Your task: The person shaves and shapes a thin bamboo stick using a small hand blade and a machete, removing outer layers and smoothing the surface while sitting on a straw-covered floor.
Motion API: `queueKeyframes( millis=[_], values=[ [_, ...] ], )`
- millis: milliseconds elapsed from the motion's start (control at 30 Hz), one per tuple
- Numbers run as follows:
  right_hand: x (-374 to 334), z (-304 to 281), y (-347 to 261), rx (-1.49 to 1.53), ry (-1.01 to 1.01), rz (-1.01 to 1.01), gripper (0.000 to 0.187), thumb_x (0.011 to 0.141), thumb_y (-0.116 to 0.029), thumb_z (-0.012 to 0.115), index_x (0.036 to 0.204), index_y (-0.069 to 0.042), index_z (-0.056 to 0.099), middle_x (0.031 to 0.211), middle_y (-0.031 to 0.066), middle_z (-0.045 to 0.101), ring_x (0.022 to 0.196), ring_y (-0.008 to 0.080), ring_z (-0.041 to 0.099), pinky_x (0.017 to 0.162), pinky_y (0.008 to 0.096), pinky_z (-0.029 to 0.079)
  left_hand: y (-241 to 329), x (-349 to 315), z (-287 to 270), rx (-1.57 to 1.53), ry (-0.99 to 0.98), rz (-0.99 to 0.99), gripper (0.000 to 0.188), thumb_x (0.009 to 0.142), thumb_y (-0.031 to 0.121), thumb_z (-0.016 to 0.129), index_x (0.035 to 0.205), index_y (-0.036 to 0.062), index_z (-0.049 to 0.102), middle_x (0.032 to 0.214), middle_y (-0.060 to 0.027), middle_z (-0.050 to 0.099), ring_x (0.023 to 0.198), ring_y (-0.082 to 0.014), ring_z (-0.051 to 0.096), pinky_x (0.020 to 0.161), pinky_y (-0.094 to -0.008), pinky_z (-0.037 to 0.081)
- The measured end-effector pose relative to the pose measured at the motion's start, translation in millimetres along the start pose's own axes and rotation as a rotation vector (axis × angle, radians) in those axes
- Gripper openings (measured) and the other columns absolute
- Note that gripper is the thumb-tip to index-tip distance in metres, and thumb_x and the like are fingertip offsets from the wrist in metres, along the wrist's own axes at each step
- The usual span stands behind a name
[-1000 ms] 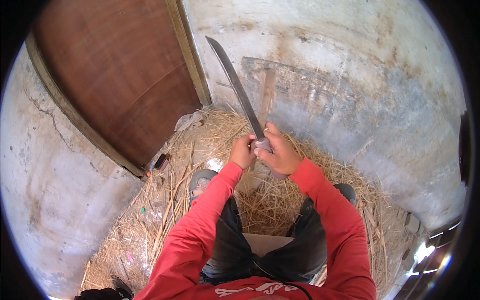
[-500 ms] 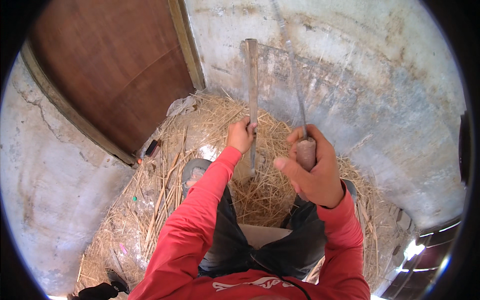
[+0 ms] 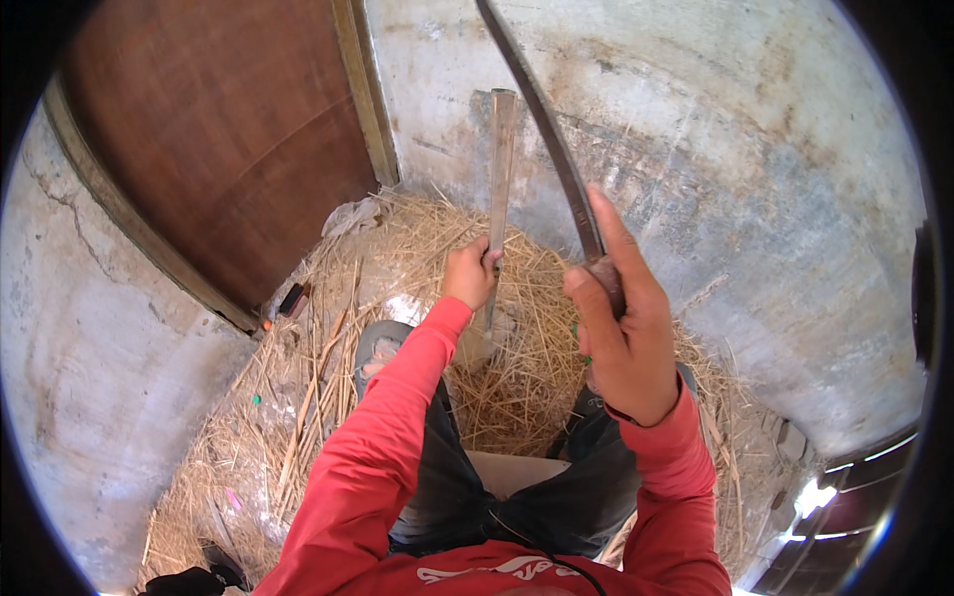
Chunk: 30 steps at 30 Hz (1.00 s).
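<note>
My left hand (image 3: pixel 469 275) is closed around a long, narrow wooden stick (image 3: pixel 502 164). The stick stands roughly upright, its top in front of the wall and its pale lower end close to the straw. To the right, my right hand (image 3: pixel 641 343) grips a machete by its brown handle, most of which the fingers cover. One finger stretches up beside the base of the long dark blade (image 3: pixel 549 124), which tilts up and left past the stick. The blade's tip lies beyond the upper edge of the view. Blade and stick appear apart.
Straw (image 3: pixel 507 397) and thin sticks litter the floor around my sandalled feet. A stained wall (image 3: pixel 735 199) rises close ahead and to the right. At the far left is a brown door (image 3: pixel 219 129). A small dark object (image 3: pixel 293 299) lies near its frame.
My right hand has turned, bringing the machete blade's broad dark side into view and leaning it further left. A finger now stretches along the blade's base. My left hand still holds the stick.
</note>
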State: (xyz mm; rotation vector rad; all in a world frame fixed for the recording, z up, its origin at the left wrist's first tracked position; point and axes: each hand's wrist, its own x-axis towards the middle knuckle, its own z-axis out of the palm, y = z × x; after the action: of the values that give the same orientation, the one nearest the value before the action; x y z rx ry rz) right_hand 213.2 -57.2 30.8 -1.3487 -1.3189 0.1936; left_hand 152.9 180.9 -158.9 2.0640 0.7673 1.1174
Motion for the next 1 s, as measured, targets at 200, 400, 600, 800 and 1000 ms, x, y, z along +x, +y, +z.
queueKeyframes(
  millis=[200,400,600,800,1000],
  values=[
    [-5,16,-2,-0.092,-0.018,-0.048,0.061,0.100,-0.006,0.055,0.157,-0.005,0.035,0.069,-0.0034,0.041,0.060,0.0050,0.035,0.056,0.0224,0.032,7,-4,1,-0.055,-0.024,-0.047,0.010,0.095,0.009,0.065,0.101,0.0018,0.068,0.076,-0.0220,0.068,0.068,-0.0370,0.070,0.064,-0.0427,0.054],
    [-3,22,-5,-0.097,-0.002,-0.076,0.061,0.101,-0.007,0.056,0.158,-0.003,0.033,0.072,-0.0016,0.042,0.064,0.0064,0.035,0.059,0.0228,0.033,3,-5,-3,0.032,0.023,-0.001,0.010,0.094,0.007,0.065,0.101,0.0012,0.070,0.071,-0.0164,0.067,0.060,-0.0226,0.064,0.062,-0.0356,0.051],
    [-5,27,0,-0.068,-0.001,-0.082,0.062,0.102,-0.009,0.056,0.158,-0.002,0.032,0.074,-0.0007,0.040,0.066,0.0069,0.035,0.060,0.0228,0.033,10,-4,-5,0.043,-0.030,-0.046,0.010,0.095,0.010,0.065,0.101,0.0031,0.069,0.076,-0.0228,0.068,0.072,-0.0398,0.070,0.065,-0.0449,0.054],
    [-5,28,-3,-0.090,0.020,-0.082,0.062,0.102,-0.008,0.056,0.158,-0.001,0.031,0.074,-0.0006,0.041,0.066,0.0070,0.035,0.060,0.0227,0.033,14,-5,-6,0.013,-0.039,-0.072,0.009,0.097,0.009,0.063,0.101,0.0020,0.068,0.075,-0.0212,0.070,0.071,-0.0338,0.073,0.065,-0.0420,0.057],
    [-4,29,0,-0.084,0.006,-0.082,0.064,0.100,-0.006,0.056,0.158,0.000,0.030,0.072,-0.0005,0.039,0.065,0.0082,0.036,0.060,0.0234,0.033,19,-4,-8,0.056,-0.035,-0.052,0.009,0.097,0.008,0.063,0.099,0.0008,0.067,0.075,-0.0209,0.069,0.071,-0.0333,0.073,0.063,-0.0414,0.056]
  ],
)
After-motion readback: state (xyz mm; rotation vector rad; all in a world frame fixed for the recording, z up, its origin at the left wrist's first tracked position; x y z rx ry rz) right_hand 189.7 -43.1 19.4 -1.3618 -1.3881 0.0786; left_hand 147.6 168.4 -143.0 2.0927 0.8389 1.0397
